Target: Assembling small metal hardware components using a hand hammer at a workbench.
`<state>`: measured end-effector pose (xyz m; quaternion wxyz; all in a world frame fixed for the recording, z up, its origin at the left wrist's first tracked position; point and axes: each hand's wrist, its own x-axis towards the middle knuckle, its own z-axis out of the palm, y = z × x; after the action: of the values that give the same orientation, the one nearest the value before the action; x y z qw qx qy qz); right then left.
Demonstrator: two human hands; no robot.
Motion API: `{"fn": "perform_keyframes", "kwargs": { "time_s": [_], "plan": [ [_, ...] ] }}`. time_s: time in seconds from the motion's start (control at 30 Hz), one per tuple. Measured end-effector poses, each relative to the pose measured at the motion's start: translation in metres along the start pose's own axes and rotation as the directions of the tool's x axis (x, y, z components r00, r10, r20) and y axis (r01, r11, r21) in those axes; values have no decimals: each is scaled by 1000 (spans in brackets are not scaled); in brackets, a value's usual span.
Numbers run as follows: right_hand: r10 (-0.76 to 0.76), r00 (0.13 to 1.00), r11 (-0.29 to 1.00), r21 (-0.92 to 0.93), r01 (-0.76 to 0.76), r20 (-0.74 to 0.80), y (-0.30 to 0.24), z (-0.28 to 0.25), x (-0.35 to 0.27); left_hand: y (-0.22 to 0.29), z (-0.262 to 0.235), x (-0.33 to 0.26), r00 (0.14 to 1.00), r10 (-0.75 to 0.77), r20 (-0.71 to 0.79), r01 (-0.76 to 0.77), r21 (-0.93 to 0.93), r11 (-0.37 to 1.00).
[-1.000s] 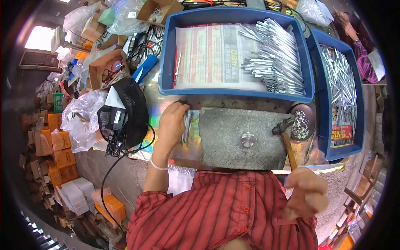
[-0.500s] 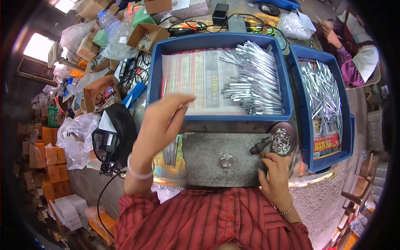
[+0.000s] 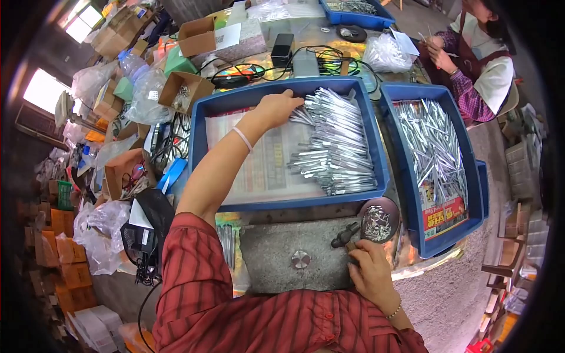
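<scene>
My left hand (image 3: 279, 110) reaches into the large blue tray (image 3: 288, 203), fingers bent together at the left ends of the upper silver metal rods (image 3: 335, 141). What lies between its fingertips is hidden. The rods are thin and heaped on the tray's right side. Close to my body, my right hand (image 3: 372, 272) is closed round the short handle of a small dark hammer (image 3: 345, 235). The hammer head rests over the right part of a grey metal block (image 3: 265, 253). A round silver disc (image 3: 301, 259) sits on the block.
A dark round dish (image 3: 378, 219) of small metal pieces stands beside the hammer. Several rods (image 3: 226, 244) lie left of the block. Another blue tray (image 3: 415, 229) with loose rods is at the right. Cables (image 3: 329, 62) and boxes crowd the back; a co-worker (image 3: 471, 76) sits far right.
My left hand has moved forward and right, from the near left edge of the large tray to the rod pile. My right hand stays at the hammer. The view has shifted.
</scene>
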<state>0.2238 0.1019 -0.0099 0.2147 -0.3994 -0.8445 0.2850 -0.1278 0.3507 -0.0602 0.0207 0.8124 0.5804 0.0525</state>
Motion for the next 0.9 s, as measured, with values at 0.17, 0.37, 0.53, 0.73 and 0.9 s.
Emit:
{"fn": "perform_keyframes", "kwargs": {
  "time_s": [0.17, 0.37, 0.53, 0.73, 0.9],
  "plan": [
    [12, 1000, 999, -35, -12, 2, 1, 4, 6, 10, -4, -2, 999, -7, 47, 0, 144, 990],
    [15, 1000, 999, -38, -15, -2, 0, 5, 8, 3, 2, -18, 992, 76, -105, -61, 142, 988],
    [23, 1000, 999, -43, -24, -10, -1, 5, 12, -1, -3, -21, 991, 124, -41, -116, 167, 979],
    [-2, 1000, 997, -76, -1, -28, -1, 8, 10, -2, -8, -28, 978, 192, -76, -177, 170, 969],
    [33, 990, 983, -174, -56, -135, -3, 12, -3, 5, -33, -50, 978, 149, -146, -132, 120, 984]
  ]
}}
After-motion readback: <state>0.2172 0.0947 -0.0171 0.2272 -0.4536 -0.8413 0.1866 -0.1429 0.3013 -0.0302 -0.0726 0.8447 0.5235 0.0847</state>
